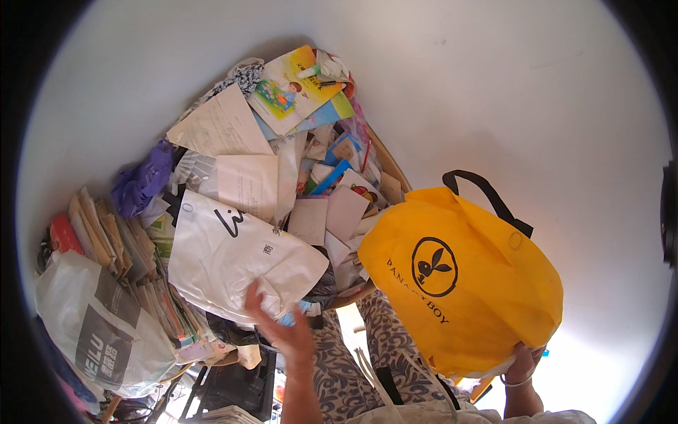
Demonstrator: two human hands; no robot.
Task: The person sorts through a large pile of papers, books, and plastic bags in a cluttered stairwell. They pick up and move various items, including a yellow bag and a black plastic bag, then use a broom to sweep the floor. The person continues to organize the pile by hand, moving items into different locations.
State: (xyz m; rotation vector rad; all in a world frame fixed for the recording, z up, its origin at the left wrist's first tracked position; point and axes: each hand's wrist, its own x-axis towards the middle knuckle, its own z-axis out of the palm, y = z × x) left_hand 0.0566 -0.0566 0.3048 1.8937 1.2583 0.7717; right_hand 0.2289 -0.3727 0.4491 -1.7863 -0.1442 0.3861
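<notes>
My right hand (pixel 522 365) grips the lower edge of a yellow fabric bag (pixel 476 265) with a printed rabbit-head emblem and a black strap (pixel 487 201); the bag is tilted at the right. My left hand (pixel 286 328), slightly blurred, has its fingers spread over the lower edge of a white printed bag (pixel 238 254); whether it touches the bag cannot be told. The white bag lies on a heap of papers and booklets. Just above it are a sheet with writing (pixel 247 185) and a pale envelope-like paper (pixel 222 124).
A yellow picture booklet (pixel 296 90) tops the heap, against white walls. To the left lie a purple bag (pixel 143 180), rows of upright papers (pixel 159 297) and a white-and-grey plastic bag (pixel 106 328). A black crate-like object (pixel 238 384) stands below.
</notes>
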